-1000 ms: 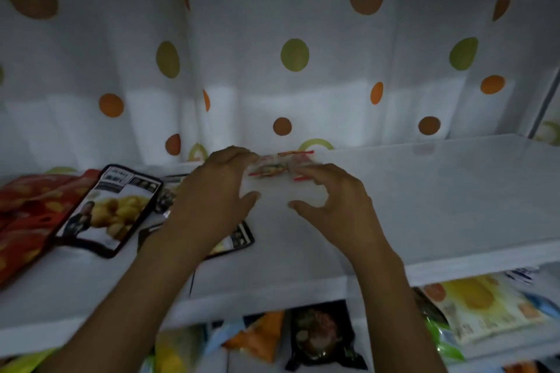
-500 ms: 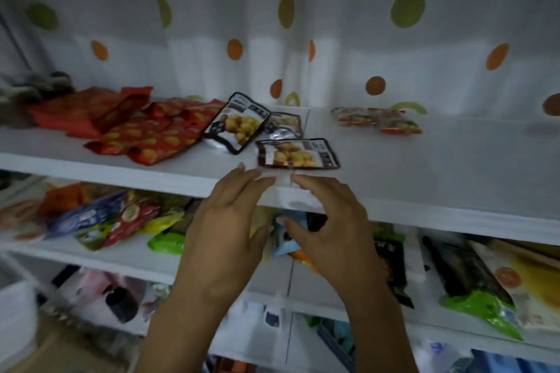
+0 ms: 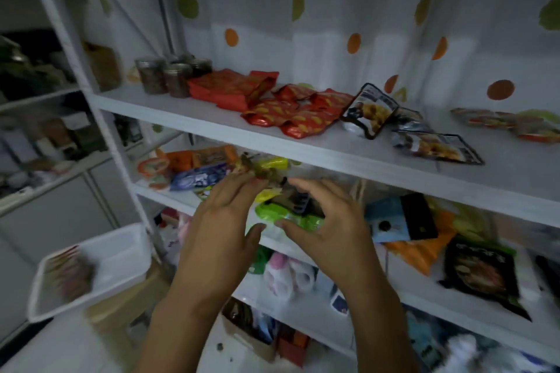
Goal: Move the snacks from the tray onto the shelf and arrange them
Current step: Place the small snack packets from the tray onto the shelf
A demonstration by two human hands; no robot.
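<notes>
head view | left hand (image 3: 221, 230) and right hand (image 3: 330, 227) raised side by side, fingers loose and spread, gripping nothing | red snack packets (image 3: 291, 113) and black pouches (image 3: 371, 109) lie on the shelf (image 3: 188, 112) above the hands | white tray (image 3: 121, 251) at lower left, blurred packets (image 3: 68, 277) inside

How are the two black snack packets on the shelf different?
The left black packet is propped up at a tilt; the right black packet lies flat. The left one sits beside the red bags; the right one lies nearer the shelf's front edge. Both show yellow round snacks inside black borders.
</notes>
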